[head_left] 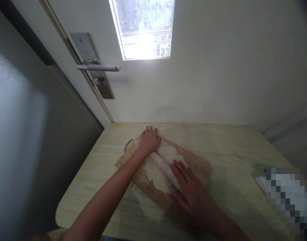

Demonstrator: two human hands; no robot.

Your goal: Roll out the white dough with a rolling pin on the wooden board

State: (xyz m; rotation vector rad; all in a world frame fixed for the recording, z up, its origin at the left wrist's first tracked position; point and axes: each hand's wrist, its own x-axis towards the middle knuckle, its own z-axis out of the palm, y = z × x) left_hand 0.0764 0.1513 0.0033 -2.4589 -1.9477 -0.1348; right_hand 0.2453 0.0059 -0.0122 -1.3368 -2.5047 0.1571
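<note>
A pale, flour-dusted rolling pin (165, 169) lies slantwise across a thin, flat sheet of dough (157, 177) with ragged edges. Under the dough is a wooden cutting board (197, 164). My left hand (150, 140) rests flat at the pin's far end, its fingers stretched out over the board's far edge. It hides that end of the pin. On the near end of the pin lies my right hand (187, 182), palm down with the fingers extended and apart. The pin's near tip is hidden beneath it.
The board sits on a light wood-grain table (93, 177) and has a metal loop handle (129, 144) at its far left. Behind the table stands a white door (206, 67) with a lever handle (99, 68) and a bright window (145, 30). A pixelated object (289, 197) lies at right.
</note>
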